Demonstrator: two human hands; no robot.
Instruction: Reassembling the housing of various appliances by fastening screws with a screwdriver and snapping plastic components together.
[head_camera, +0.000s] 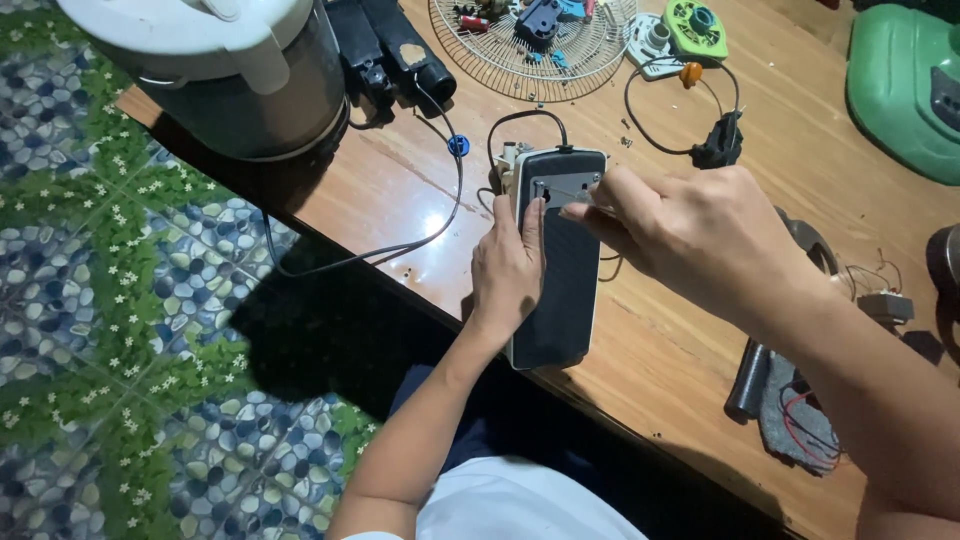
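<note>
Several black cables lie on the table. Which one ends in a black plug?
The looped cable at the top right, beyond the right hand. Its black plug lies beside the hand; the long cable runs off the table edge instead.

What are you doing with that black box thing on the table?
A person steadies a dark rectangular panel on the wooden table with the left hand. The right hand pokes a thin tool at the grey plate near its top end. A fan grille, cables and small parts lie behind it.
</note>
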